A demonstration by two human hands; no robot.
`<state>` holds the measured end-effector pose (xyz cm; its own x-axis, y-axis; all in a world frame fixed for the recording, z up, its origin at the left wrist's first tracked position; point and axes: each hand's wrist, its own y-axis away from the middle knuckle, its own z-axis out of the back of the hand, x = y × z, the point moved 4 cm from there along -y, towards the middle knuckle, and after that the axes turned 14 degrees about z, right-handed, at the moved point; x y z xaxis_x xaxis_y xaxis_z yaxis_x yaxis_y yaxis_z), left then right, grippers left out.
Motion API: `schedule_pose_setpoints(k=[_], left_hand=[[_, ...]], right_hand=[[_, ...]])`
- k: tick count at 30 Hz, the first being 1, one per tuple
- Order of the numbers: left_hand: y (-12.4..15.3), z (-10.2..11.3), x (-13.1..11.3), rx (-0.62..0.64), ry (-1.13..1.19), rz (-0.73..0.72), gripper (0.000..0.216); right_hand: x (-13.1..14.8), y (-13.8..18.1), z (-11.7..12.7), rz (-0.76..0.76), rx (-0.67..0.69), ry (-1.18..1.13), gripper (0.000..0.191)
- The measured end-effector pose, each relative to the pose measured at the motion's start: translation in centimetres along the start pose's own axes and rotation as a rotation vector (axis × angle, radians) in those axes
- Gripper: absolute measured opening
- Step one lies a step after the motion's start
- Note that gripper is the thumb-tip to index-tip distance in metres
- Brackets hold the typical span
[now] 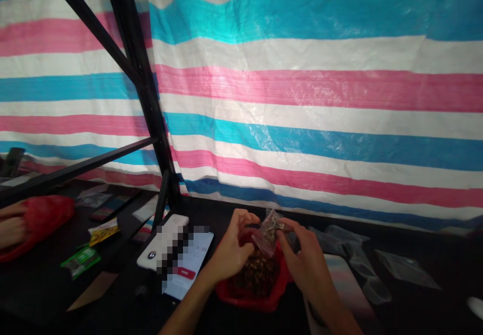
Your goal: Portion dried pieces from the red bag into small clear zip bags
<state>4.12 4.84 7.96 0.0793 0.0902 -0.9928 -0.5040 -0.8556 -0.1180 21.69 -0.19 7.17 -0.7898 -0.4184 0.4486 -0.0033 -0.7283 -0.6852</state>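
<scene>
My left hand [230, 249] and my right hand [307, 262] both pinch a small clear plastic bag [268, 233] with small brownish pieces inside. I hold the bag just above a red bowl [249, 302] heaped with the same small brown pieces [256, 274]. The fingers of both hands are closed on the bag's upper edge. The bowl rests on a dark table near its front edge.
A white phone [163, 247] and a second lit phone [188, 269] lie left of the bowl. Empty clear bags [350, 254] lie at the right. Small packets [81, 260] and a red bag [41, 219] held by another person's hand are at the left. A black frame post [147, 98] stands before a striped tarp.
</scene>
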Motion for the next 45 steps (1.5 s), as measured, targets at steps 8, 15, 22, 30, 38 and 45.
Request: schedule_pose_setpoints(k=[8, 15, 22, 30, 38, 45], left_hand=[[0.4, -0.9, 1.4, 0.317, -0.029, 0.188, 0.065], [-0.2, -1.6, 3.3, 0.247, 0.017, 0.146, 0.047], [-0.3, -1.0, 2.9, 0.131, -0.147, 0.101, 0.033], [-0.5, -1.4, 3.8, 0.093, -0.191, 0.139, 0.044], [-0.4, -1.3, 2.9, -0.03, -0.356, 0.03, 0.034], [-0.1, -1.3, 2.2, 0.014, -0.389, 0.034, 0.047]], right_hand=[[2.9, 0.0, 0.0, 0.297, 0.089, 0.004, 0.02], [4.0, -0.4, 0.8, 0.403, 0.048, -0.034, 0.018], [3.7, -0.1, 1.3, 0.463, -0.066, -0.02, 0.015], [2.9, -0.2, 1.3, 0.456, -0.01, -0.072, 0.017], [2.3, 0.0, 1.0, 0.435, 0.009, -0.148, 0.022], [2.4, -0.6, 1.7, 0.4, -0.041, -0.089, 0.014]])
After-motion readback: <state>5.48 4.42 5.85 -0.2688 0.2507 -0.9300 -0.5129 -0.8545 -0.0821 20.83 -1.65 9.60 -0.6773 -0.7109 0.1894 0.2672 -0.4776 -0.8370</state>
